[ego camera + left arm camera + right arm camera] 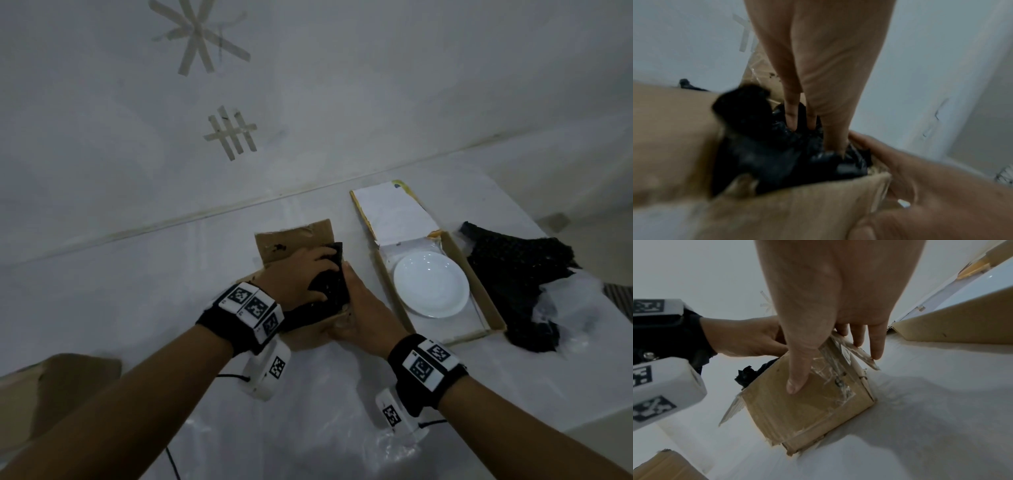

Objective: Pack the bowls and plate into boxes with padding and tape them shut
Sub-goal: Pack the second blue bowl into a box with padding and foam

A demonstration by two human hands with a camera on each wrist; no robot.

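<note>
A small cardboard box point(305, 337) point(807, 410) stands in the middle of the table with its far flap raised. Black bubble padding point(329, 284) point(766, 154) point(748, 374) fills its top. My left hand point(298, 270) point(809, 123) point(748, 337) reaches in from above, and its straight fingers press the padding down. My right hand point(363, 308) point(818, 337) point(920, 186) braces the box's near right corner, thumb flat on one face, fingers on the side flap. No bowl shows; the box's inside is hidden. To the right, a white plate point(430, 284) lies in a flat open box point(472, 335).
A heap of black padding point(513, 274) and clear plastic point(568, 308) lies at the right end of the table. Another cardboard box point(51, 387) point(663, 467) sits at the near left. The wall behind carries tape marks point(233, 133). The table's right edge is close by.
</note>
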